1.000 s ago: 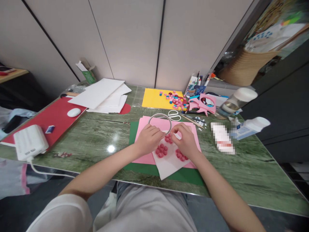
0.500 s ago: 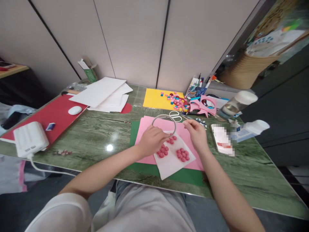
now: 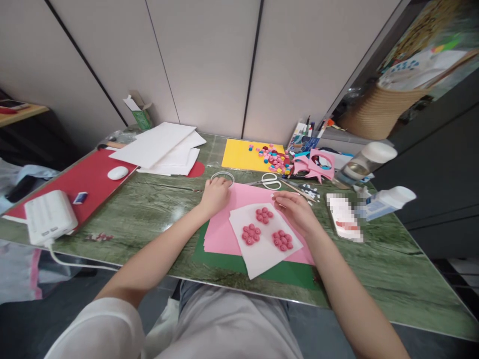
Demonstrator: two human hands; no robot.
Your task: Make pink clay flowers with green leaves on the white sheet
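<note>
At the far left corner of the pink paper [image 3: 220, 229], my left hand [image 3: 216, 195] has its fingers closed on a thin pale ring [image 3: 224, 173] that looks like a roll of tape. The ring lies low at the table surface. My right hand [image 3: 297, 209] pinches a tiny white piece [image 3: 273, 195] above the paper's right side. Between my hands a white square card [image 3: 258, 262] carries three flower-shaped clusters of pink beads or coils: one at the back [image 3: 264, 215], one left [image 3: 251, 234], one right [image 3: 282, 241]. Under the pink paper is a green sheet [image 3: 213, 258].
Scissors [image 3: 271, 181] with white handles lie behind the paper, beside small white scraps [image 3: 310, 193]. A yellow sheet [image 3: 235, 154] bears loose coloured pieces. White sheets [image 3: 153, 144] and a power bank [image 3: 50, 217] are left. A phone [image 3: 342, 214] and bottles [image 3: 391, 202] stand right.
My left hand has carried the ring back and left, from above the card down to the table. The clusters are uncovered. My right hand has moved left with a small white piece showing.
</note>
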